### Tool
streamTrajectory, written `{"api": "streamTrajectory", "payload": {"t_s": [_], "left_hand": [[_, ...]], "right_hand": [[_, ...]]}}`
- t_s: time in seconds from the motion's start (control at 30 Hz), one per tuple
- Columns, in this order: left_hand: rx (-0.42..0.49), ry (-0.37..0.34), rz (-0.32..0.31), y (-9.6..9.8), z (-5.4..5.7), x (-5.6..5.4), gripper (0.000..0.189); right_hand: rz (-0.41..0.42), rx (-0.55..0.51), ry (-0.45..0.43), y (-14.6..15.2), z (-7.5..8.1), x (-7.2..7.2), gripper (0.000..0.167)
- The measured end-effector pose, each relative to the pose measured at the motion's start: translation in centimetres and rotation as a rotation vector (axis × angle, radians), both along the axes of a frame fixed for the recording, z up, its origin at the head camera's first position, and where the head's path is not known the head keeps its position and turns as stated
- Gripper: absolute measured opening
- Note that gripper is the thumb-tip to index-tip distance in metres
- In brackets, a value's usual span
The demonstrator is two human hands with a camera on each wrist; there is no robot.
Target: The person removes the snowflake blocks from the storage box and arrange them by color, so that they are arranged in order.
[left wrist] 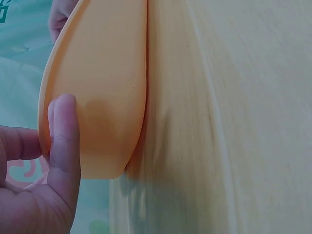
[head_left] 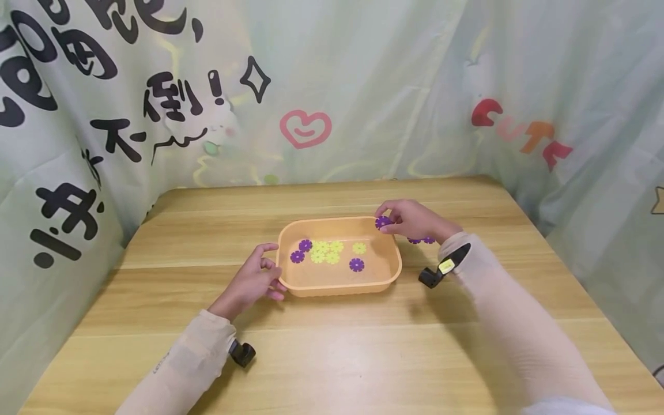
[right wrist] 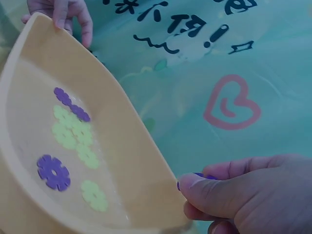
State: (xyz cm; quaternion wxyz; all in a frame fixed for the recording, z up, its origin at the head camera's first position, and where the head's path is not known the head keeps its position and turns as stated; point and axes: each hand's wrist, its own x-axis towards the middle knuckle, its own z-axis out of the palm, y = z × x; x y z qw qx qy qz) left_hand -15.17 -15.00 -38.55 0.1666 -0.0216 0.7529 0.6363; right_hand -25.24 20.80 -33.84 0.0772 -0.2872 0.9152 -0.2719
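Head view: one purple disc (head_left: pixel 382 222), pinched in right hand (head_left: pixel 415 220), at far-right corner of basin (head_left: pixel 316 277); basin's long axis roughly parallels tabletop (head_left: pixel 353 357) far edge, left end gripped by left hand (head_left: pixel 257 275).

I'd call this a curtained-off recording booth, though from my feed I can't tell what building holds it. Pale green printed cloth (head_left: pixel 363 75) hangs ahead of the left hand (head_left: pixel 255 279) and right hand (head_left: pixel 413 219) and out to either side, big black characters (head_left: pixel 110 123) beyond the left, coloured letters (head_left: pixel 538 134) beyond the right. Below both hands runs a wood-grain tabletop (head_left: pixel 342 357), and each wrist carries a small black camera (head_left: pixel 242 353).
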Motion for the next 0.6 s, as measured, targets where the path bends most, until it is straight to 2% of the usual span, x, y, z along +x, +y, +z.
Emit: {"api": "streamTrajectory", "payload": {"t_s": [0.33,0.6], "left_hand": [[0.012,0.019,-0.006,-0.1,0.4,-0.6,0.058],[-0.012,0.001,0.006,0.0,0.1,-0.4,0.058]], "right_hand": [[-0.051,-0.050,0.003,2.3,-0.2,-0.3,0.032],[-0.103,-0.104,-0.052,4.7,-2.0,0.0,0.036]]}}
